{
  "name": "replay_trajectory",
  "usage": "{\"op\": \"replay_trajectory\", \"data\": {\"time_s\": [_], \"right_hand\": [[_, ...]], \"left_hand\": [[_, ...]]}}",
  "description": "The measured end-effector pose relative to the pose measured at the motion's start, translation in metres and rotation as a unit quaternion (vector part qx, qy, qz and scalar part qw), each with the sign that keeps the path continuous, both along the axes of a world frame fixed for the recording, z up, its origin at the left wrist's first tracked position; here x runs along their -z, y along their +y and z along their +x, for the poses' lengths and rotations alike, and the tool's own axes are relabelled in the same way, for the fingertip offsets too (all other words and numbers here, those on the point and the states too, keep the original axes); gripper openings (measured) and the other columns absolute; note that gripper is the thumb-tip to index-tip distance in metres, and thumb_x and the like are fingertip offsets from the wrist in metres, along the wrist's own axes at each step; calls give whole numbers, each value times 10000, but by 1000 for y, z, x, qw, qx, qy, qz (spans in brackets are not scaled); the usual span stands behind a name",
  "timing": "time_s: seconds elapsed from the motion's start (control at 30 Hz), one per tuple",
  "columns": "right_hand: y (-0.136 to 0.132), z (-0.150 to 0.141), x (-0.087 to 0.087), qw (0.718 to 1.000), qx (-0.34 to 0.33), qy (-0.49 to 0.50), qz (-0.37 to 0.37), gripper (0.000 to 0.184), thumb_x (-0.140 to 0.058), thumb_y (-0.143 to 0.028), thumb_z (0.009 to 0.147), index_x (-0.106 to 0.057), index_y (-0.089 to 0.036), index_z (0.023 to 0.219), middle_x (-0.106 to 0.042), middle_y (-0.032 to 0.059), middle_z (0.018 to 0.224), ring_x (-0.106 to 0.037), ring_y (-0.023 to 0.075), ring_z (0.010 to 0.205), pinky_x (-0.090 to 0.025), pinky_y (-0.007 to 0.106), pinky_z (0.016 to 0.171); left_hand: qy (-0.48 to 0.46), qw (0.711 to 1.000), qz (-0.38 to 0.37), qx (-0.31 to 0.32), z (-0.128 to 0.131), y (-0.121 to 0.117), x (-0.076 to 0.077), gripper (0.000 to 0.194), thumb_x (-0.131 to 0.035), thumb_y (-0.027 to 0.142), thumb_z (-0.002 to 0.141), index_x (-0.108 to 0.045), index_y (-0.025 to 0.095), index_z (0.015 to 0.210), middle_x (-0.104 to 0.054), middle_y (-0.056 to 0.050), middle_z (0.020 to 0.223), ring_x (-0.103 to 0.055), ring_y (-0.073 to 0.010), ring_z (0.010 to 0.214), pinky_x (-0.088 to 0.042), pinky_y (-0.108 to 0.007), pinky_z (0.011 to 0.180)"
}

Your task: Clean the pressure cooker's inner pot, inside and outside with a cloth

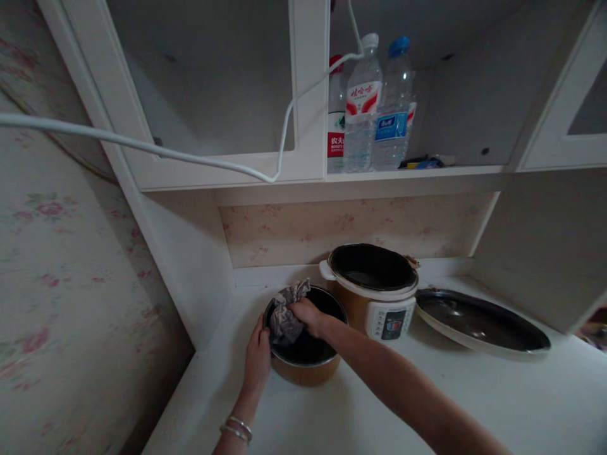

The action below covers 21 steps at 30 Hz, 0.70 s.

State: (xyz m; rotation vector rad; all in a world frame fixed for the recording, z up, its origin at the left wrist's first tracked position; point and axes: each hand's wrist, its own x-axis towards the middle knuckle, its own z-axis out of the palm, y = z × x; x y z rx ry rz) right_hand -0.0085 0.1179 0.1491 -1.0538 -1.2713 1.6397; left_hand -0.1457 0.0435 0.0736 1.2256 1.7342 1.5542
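A round inner cooking pot [310, 366], dark inside and bronze outside, stands on the white counter [474, 404]. My left hand [257, 361] grips its left rim from outside, fingers closed around it. My right hand [309, 315] reaches over the pot and is closed on a crumpled grey patterned cloth [286, 313], which rests against the pot's left inner edge. Just behind the pot, on the right, stands the rice cooker body [374, 291] with its lid off.
A glass lid [478, 319] lies flat on the counter at the right. On the shelf above stand three plastic bottles [374, 107]. A white cable [190, 155] hangs across the cabinet front. Floral wallpaper [61, 284] covers the left wall.
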Motion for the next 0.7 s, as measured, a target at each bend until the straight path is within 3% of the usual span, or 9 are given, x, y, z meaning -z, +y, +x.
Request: {"op": "replay_trajectory", "data": {"time_s": [0.2,0.33,0.43,0.57,0.7], "right_hand": [[-23,57,-36,997,32,68,-10,393,-744,-284,669,-659,-202,1044,-765,28,883,-721,209,813,-567,335,829],[-55,113,-57,989,89,118,-21,472,-797,-325,667,-638,-232,1101,-769,10,906,-729,215,814,-582,324,799],[-80,154,-61,976,142,161,-42,485,-844,-334,641,-649,-224,1072,-771,32,892,-732,237,776,-598,344,739],[-112,198,-40,967,212,138,-41,519,-886,-409,601,-679,-203,1030,-770,70,866,-734,256,725,-605,361,675],[-135,214,12,961,270,65,-11,527,-894,-502,552,-727,-176,931,-772,101,864,-735,291,811,-599,366,711]], "left_hand": [[1,1000,1,-5,-2,-2,0,498,-408,281,951,-557,133,1402,-555,-116,1466,-484,-253,1393,-364,-437,1184],[35,999,0,-10,-4,-8,-2,491,-434,364,976,-553,152,1403,-548,-136,1464,-490,-264,1383,-381,-456,1169],[88,996,22,2,-13,-15,-4,530,-401,446,1002,-538,146,1416,-533,-148,1455,-498,-248,1367,-371,-448,1177],[249,963,69,72,-39,-23,-12,438,-404,447,1014,-645,244,1318,-552,-81,1434,-519,-215,1337,-396,-417,1167],[435,886,67,145,-62,-25,-26,338,-486,421,995,-682,362,1265,-580,-9,1438,-530,-218,1316,-436,-438,1131]]}}
